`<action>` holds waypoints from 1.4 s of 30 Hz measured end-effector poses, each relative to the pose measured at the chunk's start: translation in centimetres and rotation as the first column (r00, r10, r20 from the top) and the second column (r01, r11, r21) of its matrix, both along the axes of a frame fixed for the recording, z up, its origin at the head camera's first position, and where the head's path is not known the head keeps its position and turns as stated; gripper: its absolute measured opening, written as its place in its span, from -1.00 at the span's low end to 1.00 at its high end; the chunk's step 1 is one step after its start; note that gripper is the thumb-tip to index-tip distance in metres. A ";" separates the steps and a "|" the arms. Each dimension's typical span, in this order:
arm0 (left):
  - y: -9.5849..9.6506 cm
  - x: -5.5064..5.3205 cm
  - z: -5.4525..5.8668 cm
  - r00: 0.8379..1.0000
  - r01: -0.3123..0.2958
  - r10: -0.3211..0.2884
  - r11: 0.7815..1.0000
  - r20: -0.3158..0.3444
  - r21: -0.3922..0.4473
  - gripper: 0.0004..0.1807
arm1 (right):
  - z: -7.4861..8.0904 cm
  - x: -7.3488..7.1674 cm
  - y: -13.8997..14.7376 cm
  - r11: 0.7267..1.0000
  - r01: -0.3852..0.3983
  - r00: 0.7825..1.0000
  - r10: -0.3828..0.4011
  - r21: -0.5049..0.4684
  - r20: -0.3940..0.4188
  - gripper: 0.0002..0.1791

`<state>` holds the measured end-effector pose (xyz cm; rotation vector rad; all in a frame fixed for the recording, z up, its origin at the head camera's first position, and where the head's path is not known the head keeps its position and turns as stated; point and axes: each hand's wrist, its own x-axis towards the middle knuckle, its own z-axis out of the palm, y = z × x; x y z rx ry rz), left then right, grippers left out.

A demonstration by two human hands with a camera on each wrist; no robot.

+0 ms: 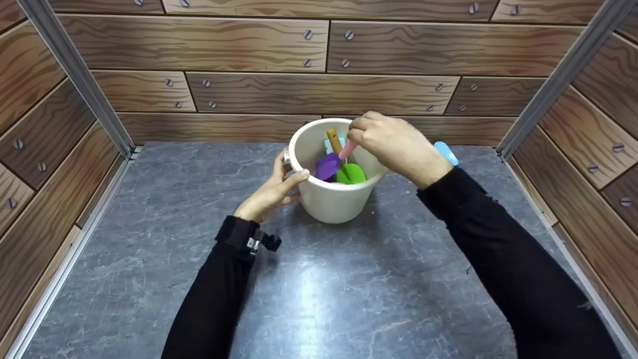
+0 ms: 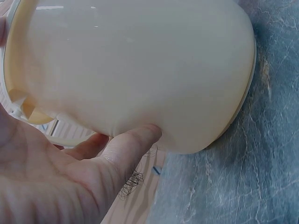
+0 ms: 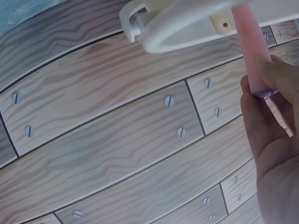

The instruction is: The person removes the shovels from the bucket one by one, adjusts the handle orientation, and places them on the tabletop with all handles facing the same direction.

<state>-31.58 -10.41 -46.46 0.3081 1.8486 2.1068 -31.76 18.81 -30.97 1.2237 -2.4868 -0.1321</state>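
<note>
My right hand (image 1: 394, 144) pinches a pink handle (image 1: 347, 149) at its end, above the bucket (image 1: 335, 202). My left hand (image 1: 271, 192) grips the bucket's side, thumb at the rim. It stands on the counter (image 1: 174, 274), holding a purple piece (image 1: 327, 167), a green piece (image 1: 354, 174) and a brown handle (image 1: 332, 135). The pink handle's far end is hard to make out; their lower parts are hidden.

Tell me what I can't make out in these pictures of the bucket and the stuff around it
- Head view: the inside bottom of the bucket, hidden by its front wall and the purple utensil and green utensil.
- Head view: what the light blue object is; the right sleeve seems to cover part.
- Left wrist view: the bucket's contents, behind its wall.
- Right wrist view: the pink handle's other end, cut off by the top edge.
</note>
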 end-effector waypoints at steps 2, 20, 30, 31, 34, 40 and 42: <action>0.0 -0.1 -0.1 1.000 -0.001 0.001 1.000 0.001 0.008 0.54 | 0.3 0.0 0.1 1.000 -0.003 1.000 0.003 -0.015 -0.008 -0.69; 0.1 -0.1 0.0 1.000 -0.008 0.008 1.000 -0.003 -0.020 0.32 | 1.8 0.3 1.7 0.997 -0.017 0.993 0.008 -0.074 -0.120 -0.66; 0.0 0.0 0.1 1.000 0.005 -0.005 1.000 0.003 -0.004 0.27 | 2.3 0.3 2.5 0.983 -0.003 0.992 -0.020 -0.185 -0.123 -0.74; 0.0 0.0 0.1 1.000 0.006 -0.006 1.000 0.004 -0.003 0.27 | 2.3 0.3 2.6 0.981 -0.003 0.992 -0.022 -0.195 -0.125 -0.73; 0.0 -0.1 0.0 1.000 0.012 -0.012 1.000 0.003 0.004 0.27 | 2.5 0.3 2.9 0.977 0.005 0.991 -0.034 -0.213 -0.132 -0.75; 0.0 0.0 0.1 1.000 0.013 -0.013 1.000 0.001 0.014 0.27 | 2.8 0.1 3.8 0.968 0.027 0.990 -0.060 -0.251 -0.126 -0.72; 0.0 0.0 0.1 1.000 0.012 -0.012 1.000 0.000 0.012 0.28 | 2.8 0.0 4.1 0.964 0.034 0.989 -0.070 -0.262 -0.128 -0.70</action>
